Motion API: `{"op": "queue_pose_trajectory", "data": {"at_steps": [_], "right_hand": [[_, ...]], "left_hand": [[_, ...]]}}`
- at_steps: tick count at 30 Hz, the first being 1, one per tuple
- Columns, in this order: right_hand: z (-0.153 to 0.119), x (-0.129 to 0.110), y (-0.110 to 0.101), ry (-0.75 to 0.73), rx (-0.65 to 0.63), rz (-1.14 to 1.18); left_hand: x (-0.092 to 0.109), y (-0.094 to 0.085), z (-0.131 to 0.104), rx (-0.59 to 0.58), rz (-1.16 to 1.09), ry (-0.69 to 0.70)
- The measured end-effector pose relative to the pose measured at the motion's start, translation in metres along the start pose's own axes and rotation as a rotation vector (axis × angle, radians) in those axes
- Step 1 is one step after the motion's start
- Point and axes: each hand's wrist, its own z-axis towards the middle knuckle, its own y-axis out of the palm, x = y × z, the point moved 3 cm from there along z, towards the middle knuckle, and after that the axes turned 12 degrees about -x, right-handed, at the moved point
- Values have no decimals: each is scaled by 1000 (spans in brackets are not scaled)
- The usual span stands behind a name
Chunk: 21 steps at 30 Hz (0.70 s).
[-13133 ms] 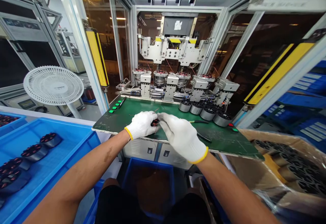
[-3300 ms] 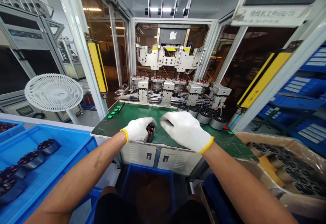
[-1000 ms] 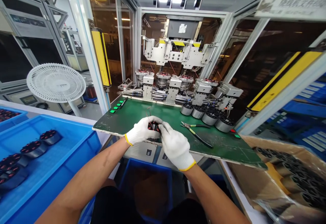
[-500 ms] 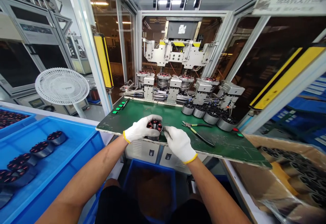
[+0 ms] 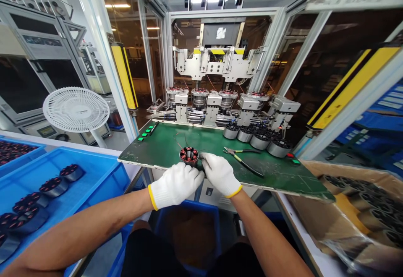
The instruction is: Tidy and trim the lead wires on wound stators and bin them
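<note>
A wound motor stator (image 5: pixel 189 155) with red-brown copper coils and black slots stands upright near the front edge of the green worktop. Thin wire ends stick up from its back left. My left hand (image 5: pixel 176 184), in a white glove, lies just in front of the stator with its fingers curled towards the right hand. My right hand (image 5: pixel 219 173), also gloved, is closed in a pinch at the stator's right side, where a thin dark wire shows; what sits between its fingertips is hidden. To the right lie cutting pliers (image 5: pixel 244 159) with black and yellow-green handles.
Several stators without visible copper (image 5: pixel 260 139) stand at the worktop's (image 5: pixel 151 149) right rear, before a winding machine (image 5: pixel 217 65). A blue bin (image 5: pixel 103 176) with wound stators is at left, beside a white fan (image 5: pixel 76 110). A cardboard box (image 5: pixel 302 210) of cores is at right.
My left hand has let go of the stator and moved down in front of it, towards the right hand. The stator's wire ends now show. My right hand stays at its right side.
</note>
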Motion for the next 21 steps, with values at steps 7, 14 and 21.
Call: {"op": "queue_pose_trajectory", "data": {"at_steps": [7,14,21], "right_hand": [[0,-7,-3,49,17,-198],[4,-12,-2,86,-13,-338],[5,-13,-3,95,-108,-357]], "left_hand": [[-6,-6,-6,2,-22,10],[-22,-2,-18,222,-341,102],[-29,3,-28,425,-703,9]]}}
